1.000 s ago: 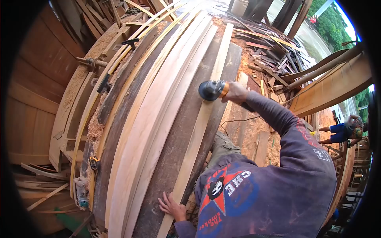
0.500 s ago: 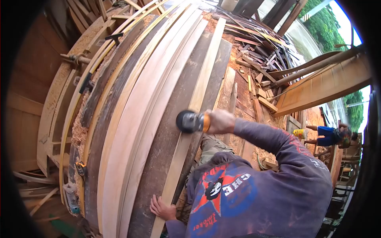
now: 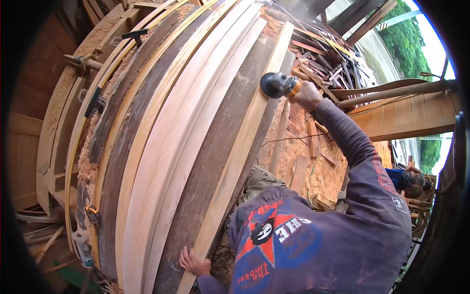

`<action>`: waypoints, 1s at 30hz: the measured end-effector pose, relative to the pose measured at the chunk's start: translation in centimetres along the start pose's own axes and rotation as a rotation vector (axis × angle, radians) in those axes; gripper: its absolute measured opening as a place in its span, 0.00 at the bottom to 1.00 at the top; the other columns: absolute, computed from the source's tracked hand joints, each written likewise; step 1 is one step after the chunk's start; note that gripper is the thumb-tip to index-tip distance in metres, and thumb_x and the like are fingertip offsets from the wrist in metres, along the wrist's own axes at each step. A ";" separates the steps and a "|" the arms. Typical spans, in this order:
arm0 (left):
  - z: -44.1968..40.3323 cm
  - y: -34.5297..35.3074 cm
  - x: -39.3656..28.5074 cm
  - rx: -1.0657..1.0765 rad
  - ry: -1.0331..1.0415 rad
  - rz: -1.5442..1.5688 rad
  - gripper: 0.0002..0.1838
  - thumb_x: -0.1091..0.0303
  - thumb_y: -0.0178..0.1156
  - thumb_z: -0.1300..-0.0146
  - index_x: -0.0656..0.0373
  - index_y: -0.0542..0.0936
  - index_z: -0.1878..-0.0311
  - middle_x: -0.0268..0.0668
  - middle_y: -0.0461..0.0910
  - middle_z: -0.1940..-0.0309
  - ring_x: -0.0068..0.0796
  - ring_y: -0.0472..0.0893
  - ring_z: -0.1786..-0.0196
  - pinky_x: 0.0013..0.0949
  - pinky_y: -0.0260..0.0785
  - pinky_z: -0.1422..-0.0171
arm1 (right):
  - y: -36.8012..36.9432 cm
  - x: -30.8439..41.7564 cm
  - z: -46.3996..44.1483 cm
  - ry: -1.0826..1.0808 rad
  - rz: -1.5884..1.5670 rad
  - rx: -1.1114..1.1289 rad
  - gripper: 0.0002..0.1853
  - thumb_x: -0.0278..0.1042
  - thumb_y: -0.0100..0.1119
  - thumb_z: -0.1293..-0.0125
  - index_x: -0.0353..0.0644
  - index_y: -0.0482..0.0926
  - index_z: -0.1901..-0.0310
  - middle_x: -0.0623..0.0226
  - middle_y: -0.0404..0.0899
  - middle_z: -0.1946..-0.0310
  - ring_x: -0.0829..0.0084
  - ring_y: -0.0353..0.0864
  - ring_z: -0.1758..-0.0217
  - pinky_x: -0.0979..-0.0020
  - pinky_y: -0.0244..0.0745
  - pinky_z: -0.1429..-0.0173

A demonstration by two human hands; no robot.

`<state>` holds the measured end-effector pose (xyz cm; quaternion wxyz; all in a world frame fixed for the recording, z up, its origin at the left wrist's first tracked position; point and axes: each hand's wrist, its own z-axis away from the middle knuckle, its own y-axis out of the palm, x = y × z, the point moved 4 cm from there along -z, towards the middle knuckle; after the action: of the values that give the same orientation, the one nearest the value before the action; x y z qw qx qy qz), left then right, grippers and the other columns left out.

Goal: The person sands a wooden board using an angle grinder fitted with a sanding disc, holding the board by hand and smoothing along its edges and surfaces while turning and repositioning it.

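My right hand [image 3: 307, 95] is wrapped round the body of an angle grinder [image 3: 281, 85], grey with an orange section. Its dark round disc [image 3: 270, 85] is at the far part of a long pale wooden strip [image 3: 230, 179]; whether it touches the wood I cannot tell. At the near end of that strip, my left hand [image 3: 195, 262] grips across it, fingertips over its left edge. Beneath the strip lies a wide dark board [image 3: 199, 201].
Pale curved planks [image 3: 164, 161] lie left of the dark board. Beyond them are clamps [image 3: 94, 102] and a yellow-black tape measure [image 3: 91, 213]. Wood scraps [image 3: 338, 68] and sawdust [image 3: 320, 171] cover the ground at right. Another person [image 3: 411, 181] is at far right.
My right hand has moved the grinder farther up along the wooden strip, away from my body. My left hand stays at the near end. The view has shifted slightly.
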<state>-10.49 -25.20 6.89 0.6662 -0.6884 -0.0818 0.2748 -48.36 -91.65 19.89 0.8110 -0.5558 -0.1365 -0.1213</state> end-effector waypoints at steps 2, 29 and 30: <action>0.1 0.0 0.1 -0.004 0.007 -0.006 0.25 0.67 0.61 0.52 0.57 0.78 0.46 0.45 0.80 0.36 0.54 0.77 0.32 0.63 0.63 0.25 | -1.8 0.6 -1.5 0.012 -0.035 -0.083 0.19 0.34 0.78 0.55 0.35 0.89 0.60 0.58 0.89 0.66 0.66 0.89 0.64 0.65 0.84 0.54; 0.5 0.0 1.1 -0.007 -0.023 0.096 0.30 0.71 0.62 0.59 0.59 0.82 0.46 0.41 0.79 0.34 0.53 0.73 0.27 0.63 0.58 0.20 | 9.0 2.3 8.7 -0.170 -0.122 0.121 0.15 0.36 0.79 0.51 0.39 0.88 0.62 0.68 0.86 0.70 0.73 0.86 0.68 0.68 0.82 0.59; 0.4 -0.1 1.2 -0.003 -0.023 0.096 0.30 0.71 0.62 0.60 0.59 0.82 0.46 0.41 0.79 0.34 0.53 0.73 0.27 0.63 0.57 0.20 | 9.1 2.9 9.6 -0.128 -0.170 0.125 0.15 0.35 0.79 0.50 0.38 0.87 0.62 0.69 0.86 0.70 0.73 0.86 0.67 0.68 0.82 0.59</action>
<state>-9.70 -24.26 6.66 0.6504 -0.6891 -0.0568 0.3144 -43.29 -79.54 16.30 0.8205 -0.4972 -0.2420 -0.1453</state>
